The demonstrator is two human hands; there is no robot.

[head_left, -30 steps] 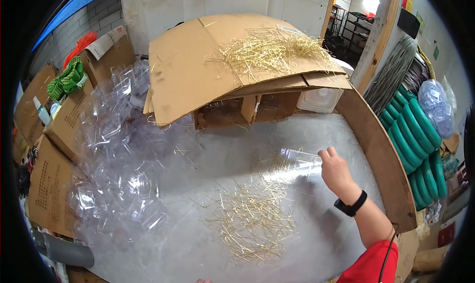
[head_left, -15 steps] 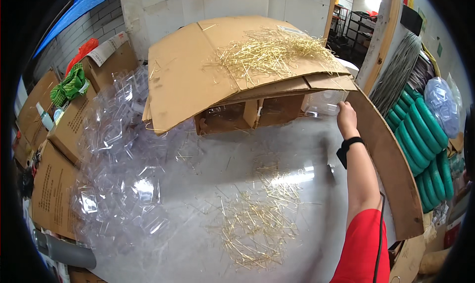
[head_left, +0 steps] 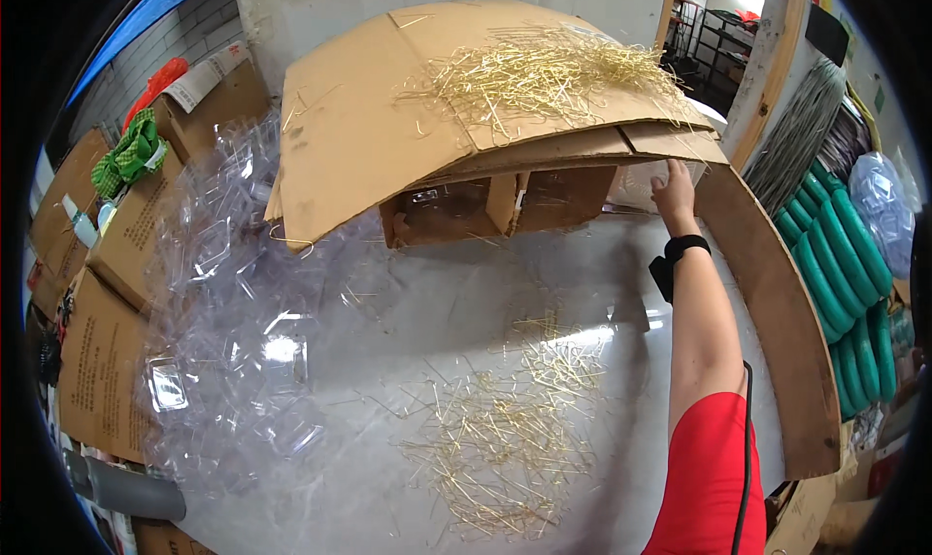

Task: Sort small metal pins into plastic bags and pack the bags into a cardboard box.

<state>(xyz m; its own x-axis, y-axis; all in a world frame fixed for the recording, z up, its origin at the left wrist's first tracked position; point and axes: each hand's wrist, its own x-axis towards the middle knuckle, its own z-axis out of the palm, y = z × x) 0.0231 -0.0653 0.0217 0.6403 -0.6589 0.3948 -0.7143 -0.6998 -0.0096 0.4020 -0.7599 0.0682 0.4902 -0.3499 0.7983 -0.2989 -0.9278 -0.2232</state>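
Note:
My right hand (head_left: 673, 198) reaches to the far right end of the table, just under the edge of the stacked cardboard sheets (head_left: 369, 99). Its fingers look apart and extended, and they are beside a clear plastic box (head_left: 643, 188) that sits in the gap below the sheets. Part of that box is hidden by the hand and the cardboard. A black band circles the wrist. My left hand is out of view. Gold wire hooks (head_left: 505, 448) lie scattered on the grey table (head_left: 379, 487), and another heap of gold hooks (head_left: 563, 74) rests on top of the cardboard.
A large pile of clear plastic boxes (head_left: 233, 293) covers the table's left side. Open cardboard compartments (head_left: 447, 210) stand beneath the sheets. A cardboard strip (head_left: 777, 312) walls the right edge. Beyond it are green coiled bundles (head_left: 835, 273); a grey pipe (head_left: 126, 487) is at lower left.
The plastic box has gone deeper under the cardboard. My right hand has loosened from it, with fingers extended, and stays beside it. The whole view has shifted slightly.

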